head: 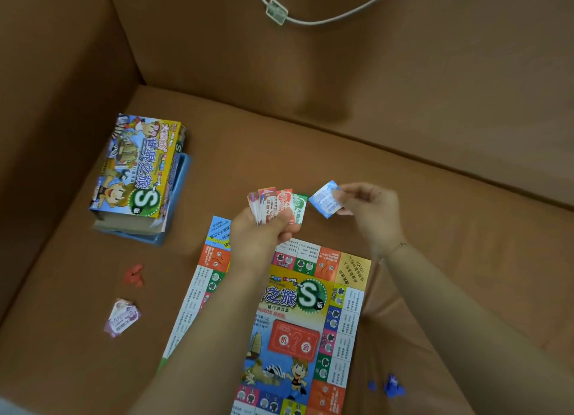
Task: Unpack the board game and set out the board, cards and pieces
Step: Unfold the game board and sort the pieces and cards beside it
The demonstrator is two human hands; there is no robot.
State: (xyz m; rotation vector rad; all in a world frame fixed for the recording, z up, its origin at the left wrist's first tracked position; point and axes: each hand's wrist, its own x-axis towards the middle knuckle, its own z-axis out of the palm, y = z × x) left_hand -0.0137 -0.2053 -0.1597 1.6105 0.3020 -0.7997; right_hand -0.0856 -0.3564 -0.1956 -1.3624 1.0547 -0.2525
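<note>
the left hand (264, 228) grips a fanned stack of cards (273, 206) above the game board (298, 321) spread on the brown sofa (403, 181). the right hand (369, 206) pinches one blue card (324, 199) just beside the stack. the game box (139, 172) sits well left, near red pieces (134, 275) and purple cards (121, 317); blue pieces (392, 385) lie right of the board.

The board (298, 318) is spread on the sofa seat (435, 197). The game box (138, 169) is set to its left, further back, seemingly atop its tray (177, 197). Nearer on the left, small pieces (134, 275) and a bill stack (121, 318) are laid; more pieces (392, 385) are found right of the board. Fanned cards (276, 206) and a single card (326, 199) are held above the board's far edge.
</note>
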